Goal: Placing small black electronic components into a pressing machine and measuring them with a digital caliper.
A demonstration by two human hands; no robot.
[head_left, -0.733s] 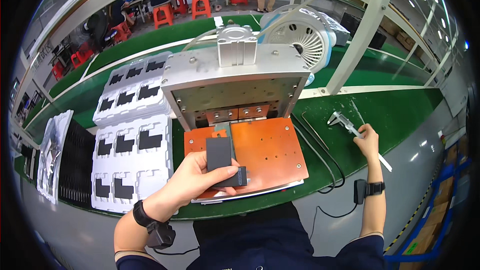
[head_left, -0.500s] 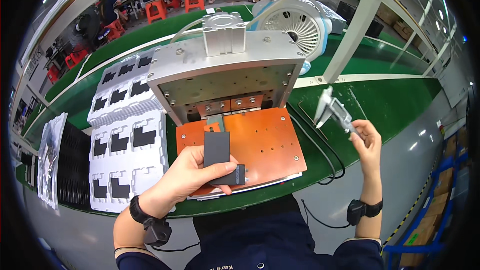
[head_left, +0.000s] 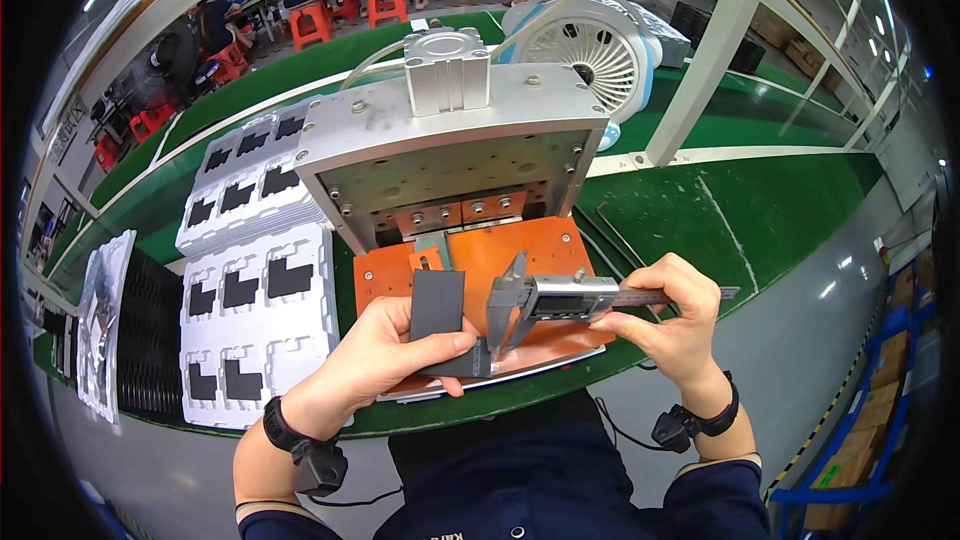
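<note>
A flat black L-shaped piece is pinched in my left hand, thumb on its face and fingers beneath. My right hand is closed on a digital caliper, held level with its display facing up. The caliper's jaws are a little apart and stand at the right end of the piece's short arm; whether they touch it I cannot tell. Both hands are above the orange base plate of a metal press. A small orange-and-grey block sits on the plate's rear part.
White trays with several black L-shaped pieces lie on the left, beside a stack of black trays. A blue-and-white fan stands behind the press. Black cables run along its right side. Several people sit far back.
My right hand has brought the caliper from the far right, where it was tilted, inward and level beside the black piece. My left hand stays nearly in place.
</note>
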